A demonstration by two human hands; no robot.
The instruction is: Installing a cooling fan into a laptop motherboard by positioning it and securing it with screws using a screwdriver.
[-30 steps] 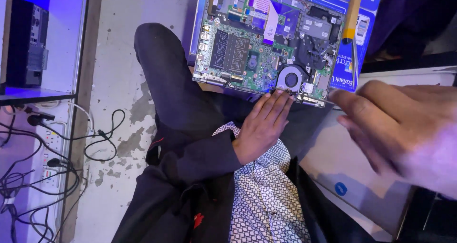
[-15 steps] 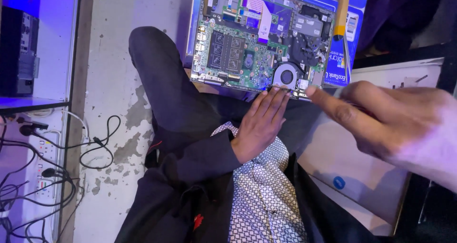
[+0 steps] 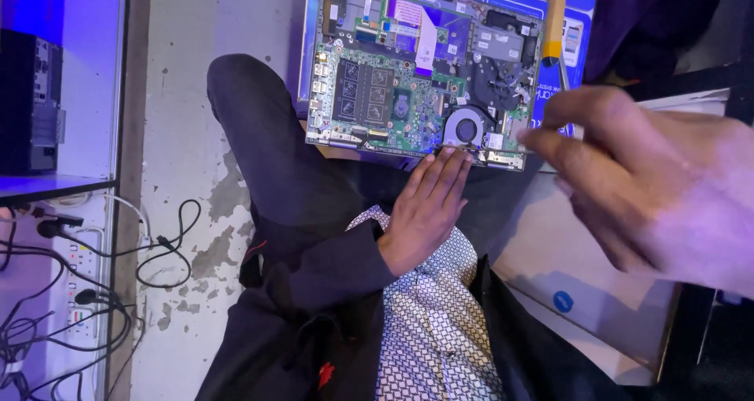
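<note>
An opened laptop lies on my lap with its green circuit board and round fan bare. My left hand rests flat on my lap, holding nothing, its fingertips touching the laptop's near edge below the fan. My right hand hovers close to the camera on the right, fingers drawn together, their tips by the laptop's near right corner. Anything between those fingers is hidden. A screwdriver with a yellow-orange handle lies beside the laptop on a blue box.
A white flat box lies under my right hand. On the left are a black computer tower, a power strip and loose black cables on the worn concrete floor.
My right hand has risen slightly, its fingertips moving left toward the laptop's near right corner. My left hand has stayed flat against the laptop's edge.
</note>
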